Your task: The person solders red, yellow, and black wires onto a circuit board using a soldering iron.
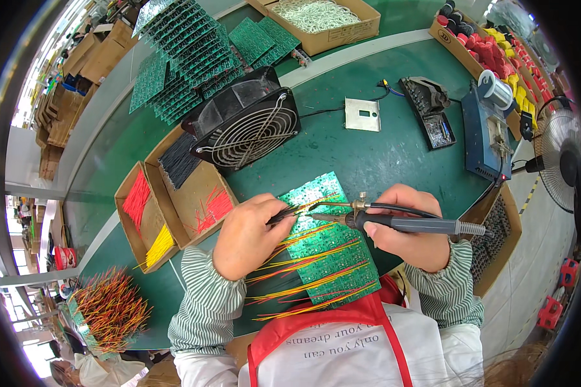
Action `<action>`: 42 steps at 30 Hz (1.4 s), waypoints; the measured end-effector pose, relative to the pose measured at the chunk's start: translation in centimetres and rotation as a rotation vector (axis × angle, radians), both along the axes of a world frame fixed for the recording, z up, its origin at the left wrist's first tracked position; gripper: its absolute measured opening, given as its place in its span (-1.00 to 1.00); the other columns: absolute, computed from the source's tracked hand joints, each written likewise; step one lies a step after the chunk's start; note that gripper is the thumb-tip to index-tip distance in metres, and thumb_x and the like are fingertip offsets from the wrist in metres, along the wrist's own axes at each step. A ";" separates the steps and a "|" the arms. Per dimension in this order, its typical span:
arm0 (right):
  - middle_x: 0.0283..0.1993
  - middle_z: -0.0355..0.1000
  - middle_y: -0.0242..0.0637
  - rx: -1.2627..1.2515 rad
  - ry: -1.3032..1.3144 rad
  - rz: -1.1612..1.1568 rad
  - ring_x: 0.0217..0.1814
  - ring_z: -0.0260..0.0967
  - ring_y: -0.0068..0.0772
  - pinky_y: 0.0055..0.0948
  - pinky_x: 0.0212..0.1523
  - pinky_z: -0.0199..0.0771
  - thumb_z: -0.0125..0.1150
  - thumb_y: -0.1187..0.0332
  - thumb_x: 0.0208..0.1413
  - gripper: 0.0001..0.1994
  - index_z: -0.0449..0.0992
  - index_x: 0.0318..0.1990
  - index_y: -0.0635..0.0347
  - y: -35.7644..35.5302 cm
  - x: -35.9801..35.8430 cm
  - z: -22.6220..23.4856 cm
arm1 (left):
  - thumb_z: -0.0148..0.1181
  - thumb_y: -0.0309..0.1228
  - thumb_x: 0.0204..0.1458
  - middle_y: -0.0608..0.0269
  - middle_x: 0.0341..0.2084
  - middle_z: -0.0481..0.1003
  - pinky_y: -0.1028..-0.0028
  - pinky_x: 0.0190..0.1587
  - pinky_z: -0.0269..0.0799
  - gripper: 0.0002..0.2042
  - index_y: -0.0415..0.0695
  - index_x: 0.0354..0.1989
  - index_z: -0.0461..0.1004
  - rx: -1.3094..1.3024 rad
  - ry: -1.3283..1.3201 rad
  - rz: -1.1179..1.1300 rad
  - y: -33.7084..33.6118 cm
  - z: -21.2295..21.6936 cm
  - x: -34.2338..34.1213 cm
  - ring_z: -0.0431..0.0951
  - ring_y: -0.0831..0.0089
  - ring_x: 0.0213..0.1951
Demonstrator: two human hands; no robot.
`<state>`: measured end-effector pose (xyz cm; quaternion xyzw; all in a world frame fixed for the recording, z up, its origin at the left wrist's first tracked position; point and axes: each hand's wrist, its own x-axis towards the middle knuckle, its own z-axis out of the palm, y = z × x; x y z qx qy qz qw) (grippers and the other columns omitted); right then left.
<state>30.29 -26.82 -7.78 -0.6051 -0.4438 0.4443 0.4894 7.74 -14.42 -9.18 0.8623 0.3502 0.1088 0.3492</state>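
A green circuit board panel [323, 244] lies before me on the table, with rows of yellow and red wires [303, 266] sticking out past its left side. My left hand [244, 235] is closed in a pinch around a small bunch of black wires [284, 214] at the panel's upper left edge. My right hand [410, 248] grips a grey and black soldering iron [419, 224] that has a thin feed tube clamped along it. Its tip points left over the upper part of the panel, close to the left fingertips. Whether the tip touches a joint I cannot tell.
Cardboard trays [186, 226] with red, yellow and black wires sit left. A black fan [248, 126] stands behind, near stacked green boards [193, 58]. A blue soldering station [481, 138] with a solder spool [495, 90] is at right. A wired board bundle [110, 309] lies lower left.
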 end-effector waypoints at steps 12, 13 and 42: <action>-0.54 0.43 -0.39 0.034 -0.055 0.023 -0.50 0.31 -0.72 -0.62 -0.48 0.33 0.34 0.42 -0.15 -0.82 0.47 -0.42 0.29 0.2 0.3 0.6 | 0.26 -0.46 -0.08 0.14 -0.54 0.43 0.44 -0.43 0.36 -0.84 -0.32 -0.40 0.51 -0.042 0.005 -0.019 0.5 0.1 0.0 0.46 0.35 -0.51; -0.53 0.42 -0.40 0.009 -0.033 0.014 -0.50 0.31 -0.73 -0.63 -0.48 0.32 0.34 0.43 -0.15 -0.82 0.47 -0.41 0.29 0.1 0.4 0.7 | 0.26 -0.46 -0.08 0.14 -0.54 0.43 0.44 -0.43 0.36 -0.84 -0.32 -0.40 0.51 -0.041 0.006 -0.018 0.4 0.1 0.0 0.46 0.35 -0.51; -0.52 0.42 -0.41 0.003 -0.050 -0.019 -0.47 0.30 -0.73 -0.64 -0.45 0.31 0.32 0.44 -0.15 -0.83 0.47 -0.42 0.29 -0.5 1.7 0.1 | 0.27 -0.47 -0.10 0.09 -0.55 0.44 0.39 -0.47 0.35 -0.85 -0.30 -0.41 0.50 0.107 -0.054 -0.019 -0.1 -0.4 2.5 0.46 0.24 -0.53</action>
